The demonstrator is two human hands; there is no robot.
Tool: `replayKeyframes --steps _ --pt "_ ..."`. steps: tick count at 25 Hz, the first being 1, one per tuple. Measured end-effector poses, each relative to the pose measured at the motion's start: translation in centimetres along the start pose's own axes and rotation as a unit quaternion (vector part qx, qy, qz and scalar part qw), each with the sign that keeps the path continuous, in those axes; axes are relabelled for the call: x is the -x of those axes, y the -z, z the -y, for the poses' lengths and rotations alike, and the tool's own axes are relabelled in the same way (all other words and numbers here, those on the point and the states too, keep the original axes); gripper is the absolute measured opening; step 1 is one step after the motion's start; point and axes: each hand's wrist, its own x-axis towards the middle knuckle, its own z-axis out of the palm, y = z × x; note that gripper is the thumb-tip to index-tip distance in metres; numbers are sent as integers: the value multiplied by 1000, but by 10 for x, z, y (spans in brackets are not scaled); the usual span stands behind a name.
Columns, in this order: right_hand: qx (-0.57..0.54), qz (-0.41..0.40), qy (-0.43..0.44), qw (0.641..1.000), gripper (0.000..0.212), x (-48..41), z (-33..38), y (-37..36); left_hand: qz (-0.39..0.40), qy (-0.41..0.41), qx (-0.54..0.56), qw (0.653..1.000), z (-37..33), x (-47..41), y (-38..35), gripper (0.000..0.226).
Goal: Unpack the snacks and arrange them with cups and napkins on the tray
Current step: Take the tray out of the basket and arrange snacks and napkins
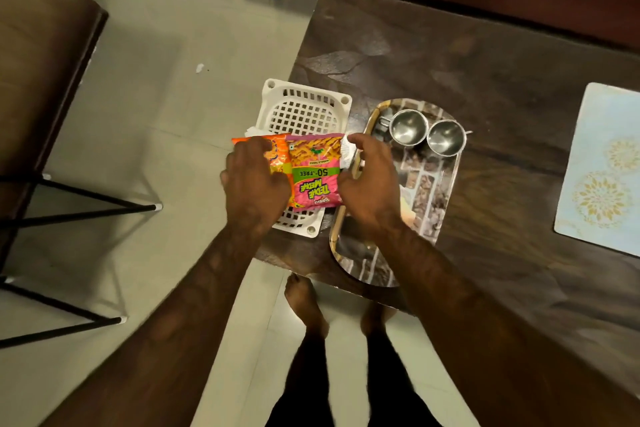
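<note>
The dark bench (485,62) fills the right side of the view, and a person stands at its near corner. On it lies a long oval tray (433,184) with a brick pattern. A pale blue placemat (599,166) lies well apart from the tray at the right. A white plastic basket (304,107) stands just beside the tray's left rim, at the bench edge.

Over the basket, two snack packets are held side by side and touching. The left grip (256,184) has its fingers curled over the orange packet (277,152) and covers most of it. The right grip (370,184) is above the tray's left rim and holds the right edge of the pink packet (315,177) between thumb and fingers. Two steel cups (408,126) stand upright and close together at the far end of the tray. A white napkin (348,149) is under the forefinger of the right grip, at the top corner of the pink packet.
</note>
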Motion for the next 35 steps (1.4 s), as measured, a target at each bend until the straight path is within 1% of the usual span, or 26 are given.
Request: replayKeyframes --steps 3,5,6,7,11,12,14,16,17,19,21,22,24,26,28,30,32,35 --pt "54 -73 -8 996 59 -11 -16 45 96 -143 -29 985 -51 -10 -22 50" --pt "113 -118 -36 986 60 -22 -31 77 133 -207 -78 966 -85 -21 -47 51" --pt "138 -120 -45 982 62 -27 -36 90 141 -227 -98 959 -97 -26 -60 53" --pt "157 -104 -51 981 66 -33 -41 101 145 -244 -110 953 -109 -29 -74 56" --pt "228 29 -34 973 90 -50 -58 121 165 -278 -153 934 -135 -40 -120 76" --pt "243 40 -28 969 91 -54 -61 120 168 -283 -167 930 -136 -44 -127 81" --pt "260 37 -22 965 90 -61 -64 116 168 -290 -188 923 -135 -51 -134 86" --pt "267 22 -19 963 86 -67 -65 112 157 -288 -210 921 -134 -55 -135 87" --pt "271 13 -19 962 82 -69 -66 111 148 -274 -216 925 -135 -55 -135 87" --pt "280 -8 -30 960 77 -71 -67 110 143 -219 -200 944 -137 -55 -133 84" --pt "269 -21 -57 961 77 -74 -68 108 164 -157 -127 965 -140 -52 -133 84" --pt "244 -25 -75 967 77 -76 -68 107 177 -134 -87 971 -142 -51 -133 84" --pt "166 -38 -107 980 77 -80 -69 105 193 -100 -24 976 -145 -49 -133 85" --pt "104 -49 -116 986 78 -83 -71 103 205 -77 39 975 -145 -51 -134 85" --pt "69 -46 -116 990 82 -81 -73 103 209 -75 84 971 -141 -54 -132 84" --pt "61 -40 -116 991 84 -76 -77 103 208 -92 76 971 -135 -58 -131 81" --pt "70 -45 -109 991 79 -76 -80 102 211 -105 58 970 -129 -61 -131 80" --pt "68 -53 -111 990 72 -81 -81 102 223 -105 87 965 -123 -65 -132 78"
